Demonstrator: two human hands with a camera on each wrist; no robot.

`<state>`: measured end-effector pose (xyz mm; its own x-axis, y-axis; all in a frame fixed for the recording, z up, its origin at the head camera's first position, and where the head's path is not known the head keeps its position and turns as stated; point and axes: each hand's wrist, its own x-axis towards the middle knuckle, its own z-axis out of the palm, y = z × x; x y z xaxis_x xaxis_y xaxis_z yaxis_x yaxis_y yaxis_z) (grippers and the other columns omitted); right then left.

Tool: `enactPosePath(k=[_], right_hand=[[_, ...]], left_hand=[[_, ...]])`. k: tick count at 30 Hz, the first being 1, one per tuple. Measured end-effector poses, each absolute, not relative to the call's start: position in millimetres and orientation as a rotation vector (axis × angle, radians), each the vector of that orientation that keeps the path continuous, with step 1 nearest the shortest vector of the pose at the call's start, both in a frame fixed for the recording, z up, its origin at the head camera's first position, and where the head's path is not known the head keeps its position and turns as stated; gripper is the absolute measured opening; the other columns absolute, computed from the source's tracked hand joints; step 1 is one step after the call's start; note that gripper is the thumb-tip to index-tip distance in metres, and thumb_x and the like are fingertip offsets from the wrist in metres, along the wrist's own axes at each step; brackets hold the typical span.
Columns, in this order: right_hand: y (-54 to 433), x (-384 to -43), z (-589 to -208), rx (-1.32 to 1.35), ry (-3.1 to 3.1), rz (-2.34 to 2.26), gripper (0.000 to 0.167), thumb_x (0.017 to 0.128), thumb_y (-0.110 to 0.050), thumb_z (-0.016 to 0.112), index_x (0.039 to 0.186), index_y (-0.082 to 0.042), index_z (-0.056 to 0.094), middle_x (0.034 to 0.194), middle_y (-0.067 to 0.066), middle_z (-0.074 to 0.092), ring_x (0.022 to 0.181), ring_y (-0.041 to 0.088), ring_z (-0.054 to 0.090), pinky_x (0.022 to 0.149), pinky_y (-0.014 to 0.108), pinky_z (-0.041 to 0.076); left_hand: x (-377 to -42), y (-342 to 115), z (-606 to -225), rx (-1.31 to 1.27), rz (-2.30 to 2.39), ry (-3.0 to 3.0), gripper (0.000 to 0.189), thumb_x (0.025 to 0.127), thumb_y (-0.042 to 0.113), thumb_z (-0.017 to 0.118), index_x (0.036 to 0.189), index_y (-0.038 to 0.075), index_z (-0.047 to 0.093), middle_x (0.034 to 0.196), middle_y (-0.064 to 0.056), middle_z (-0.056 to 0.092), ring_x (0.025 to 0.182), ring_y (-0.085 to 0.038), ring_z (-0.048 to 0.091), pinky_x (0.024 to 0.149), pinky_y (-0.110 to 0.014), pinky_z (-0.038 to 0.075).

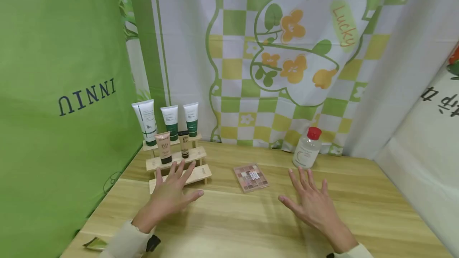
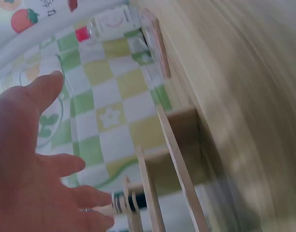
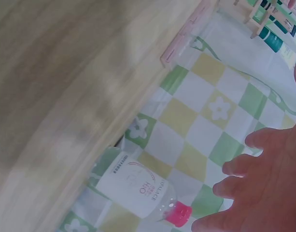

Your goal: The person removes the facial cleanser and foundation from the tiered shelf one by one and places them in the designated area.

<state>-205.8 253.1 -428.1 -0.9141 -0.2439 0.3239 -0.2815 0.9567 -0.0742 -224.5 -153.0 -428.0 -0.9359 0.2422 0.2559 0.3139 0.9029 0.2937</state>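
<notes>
My left hand [image 1: 169, 195] is spread, palm down, in front of the lowest step of a small wooden tiered stand [image 1: 195, 175], holding nothing. Fingers also spread, my right hand [image 1: 312, 202] hovers in front of a clear bottle [image 1: 305, 152] with a red cap and grips nothing. Between the hands an eyeshadow palette [image 1: 251, 177] lies flat on the table. The stand carries a pink BB cream tube [image 1: 164, 147] and a small black-capped tube [image 1: 184, 145] on its middle step. White-and-green tubes [image 1: 191, 119] stand on the top step.
The wooden table [image 1: 236, 222] meets a checkered curtain [image 1: 233, 71] at the back. A green cloth [image 1: 64, 71] hangs along the left side, and a white cloth [image 1: 423, 146] along the right. Near the left sleeve lies a small green packet [image 1: 96, 244].
</notes>
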Motion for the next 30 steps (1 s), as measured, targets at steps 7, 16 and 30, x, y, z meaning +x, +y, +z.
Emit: enactPosePath(k=[7,16,30], right_hand=[[247.6,-208.1,-421.5,0.396,-2.781,0.216,0.084,0.091,-0.063,0.053,0.15,-0.006,0.036,0.154,0.025,0.029,0.14,0.047,0.028,0.104,0.077,0.018],[240.8,-220.7,-414.1,0.399,-2.706,0.49,0.046,0.092,-0.03,0.066,0.125,0.001,0.061,0.097,0.016,0.074,0.085,0.04,0.069,0.073,0.056,0.055],[155.6,-284.9,-402.5,0.64,-2.712,0.752,0.04,0.094,-0.026,0.063,0.126,0.0,0.061,0.108,0.017,0.07,0.098,0.032,0.067,0.082,0.049,0.055]], left_hand=[[-221.9,-201.2,-432.5,-0.448,-0.729,-2.569,0.056,0.081,0.033,0.079,0.127,0.007,0.062,0.106,-0.01,0.073,0.082,-0.031,0.069,0.073,-0.044,0.057],[-223.1,-244.3,-439.9,-0.288,-0.691,-2.691,0.063,0.08,0.036,0.08,0.126,-0.002,0.06,0.117,-0.024,0.064,0.101,-0.043,0.062,0.082,-0.057,0.053],[-237.3,-254.9,-460.0,-0.239,-0.769,-2.898,0.078,0.073,0.026,0.084,0.13,-0.012,0.049,0.134,-0.036,0.048,0.121,-0.053,0.048,0.101,-0.062,0.04]])
